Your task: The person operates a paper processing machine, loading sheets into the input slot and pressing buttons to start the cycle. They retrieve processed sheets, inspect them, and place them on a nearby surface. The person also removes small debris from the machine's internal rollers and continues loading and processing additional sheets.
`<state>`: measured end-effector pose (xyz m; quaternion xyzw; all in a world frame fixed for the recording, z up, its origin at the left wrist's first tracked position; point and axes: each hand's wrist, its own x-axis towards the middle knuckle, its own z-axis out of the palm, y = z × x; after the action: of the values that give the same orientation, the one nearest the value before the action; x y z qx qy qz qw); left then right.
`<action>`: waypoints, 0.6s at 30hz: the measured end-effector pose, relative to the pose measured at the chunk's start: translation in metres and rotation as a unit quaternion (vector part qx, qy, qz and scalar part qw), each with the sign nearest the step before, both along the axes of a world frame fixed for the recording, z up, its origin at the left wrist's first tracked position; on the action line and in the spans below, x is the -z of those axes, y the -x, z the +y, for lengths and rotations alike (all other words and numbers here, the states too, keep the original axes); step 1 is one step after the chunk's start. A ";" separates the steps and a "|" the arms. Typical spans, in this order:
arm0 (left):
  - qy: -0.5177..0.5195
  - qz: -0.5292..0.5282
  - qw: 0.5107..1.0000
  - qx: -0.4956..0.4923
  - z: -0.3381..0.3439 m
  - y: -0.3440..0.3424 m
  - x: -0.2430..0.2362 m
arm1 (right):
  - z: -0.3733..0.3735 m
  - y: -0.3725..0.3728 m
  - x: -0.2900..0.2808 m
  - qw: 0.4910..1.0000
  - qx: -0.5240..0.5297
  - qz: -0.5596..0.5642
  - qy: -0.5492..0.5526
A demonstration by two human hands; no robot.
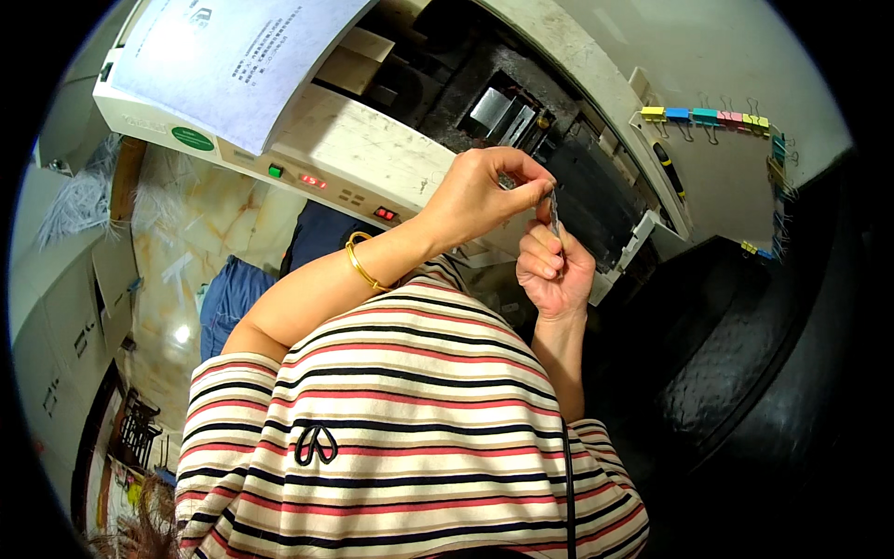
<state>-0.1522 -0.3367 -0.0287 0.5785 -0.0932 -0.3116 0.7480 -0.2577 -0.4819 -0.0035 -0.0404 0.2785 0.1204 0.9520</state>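
My left hand pinches the upper end of a thin greyish strip, too small to identify. Just below it, my right hand has its fingers curled round the lower part of the same strip. Both hands are raised in front of the open top of a white machine, whose dark interior holds metal parts. The front panel of the machine has a green switch, a small red display and red switches.
A printed paper lies on the machine's left part. At the right stand a board edged with coloured binder clips, and a black-and-yellow tool. Blue cloth and white shreds lie at the left, over a marble-patterned floor.
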 end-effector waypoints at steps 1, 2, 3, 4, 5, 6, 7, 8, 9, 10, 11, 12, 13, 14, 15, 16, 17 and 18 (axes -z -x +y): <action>-0.001 0.000 1.000 -0.001 0.001 0.000 -0.003 | -0.002 0.001 0.001 1.000 -0.007 0.003 0.016; -0.003 0.001 1.000 -0.002 0.001 0.000 -0.004 | -0.003 0.002 0.001 0.999 -0.014 0.006 0.033; -0.007 -0.007 1.000 -0.004 0.001 0.000 -0.004 | -0.003 0.003 0.000 0.999 -0.023 0.005 0.049; -0.011 -0.014 1.000 -0.007 0.000 0.002 -0.003 | -0.003 0.004 -0.001 0.997 -0.032 0.004 0.066; -0.015 -0.021 1.000 -0.009 -0.001 0.003 -0.002 | -0.003 0.005 -0.003 0.996 -0.041 0.003 0.082; -0.015 -0.019 1.000 -0.013 -0.002 0.004 0.000 | -0.002 0.005 -0.003 0.995 -0.040 0.009 0.090; -0.015 -0.016 1.000 -0.018 -0.004 0.005 0.002 | 0.001 0.003 -0.005 0.994 -0.038 0.014 0.098; -0.015 -0.013 1.000 -0.023 -0.005 0.006 0.005 | 0.002 0.002 -0.007 0.993 -0.037 0.020 0.106; -0.046 -0.057 0.995 -0.071 -0.005 0.003 0.011 | 0.003 0.002 -0.010 0.993 -0.042 0.002 0.106; -0.077 -0.100 0.985 -0.120 -0.006 -0.005 0.020 | 0.003 0.003 -0.015 0.993 -0.047 -0.016 0.106; -0.108 -0.143 0.969 -0.168 -0.004 -0.012 0.029 | 0.003 0.005 -0.020 0.992 -0.053 -0.034 0.105; -0.116 -0.074 0.976 -0.168 0.007 -0.027 0.026 | -0.001 0.009 -0.027 0.991 -0.048 -0.031 0.121; -0.128 -0.115 0.974 -0.146 0.016 -0.031 0.024 | -0.004 0.009 -0.031 0.990 -0.033 -0.020 0.132; -0.139 -0.156 0.970 -0.123 0.020 -0.034 0.021 | -0.008 0.009 -0.034 0.989 -0.017 -0.008 0.144; -0.135 -0.164 0.971 -0.110 0.020 -0.030 0.016 | -0.018 0.011 -0.026 0.983 -0.014 0.016 0.180; -0.131 -0.175 0.971 -0.098 0.019 -0.028 0.011 | -0.026 0.006 -0.019 0.972 -0.022 0.034 0.230; -0.127 -0.187 0.970 -0.086 0.018 -0.028 0.008 | -0.031 0.004 -0.013 0.959 -0.019 0.060 0.276; -0.149 -0.224 0.959 -0.093 0.017 -0.027 0.011 | -0.036 0.002 -0.009 0.943 -0.018 0.086 0.320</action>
<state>-0.1248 -0.3195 -0.0399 0.7446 -0.1570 -0.1132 0.6388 -0.2594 -0.5178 0.0052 -0.3378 0.3822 0.0450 0.8589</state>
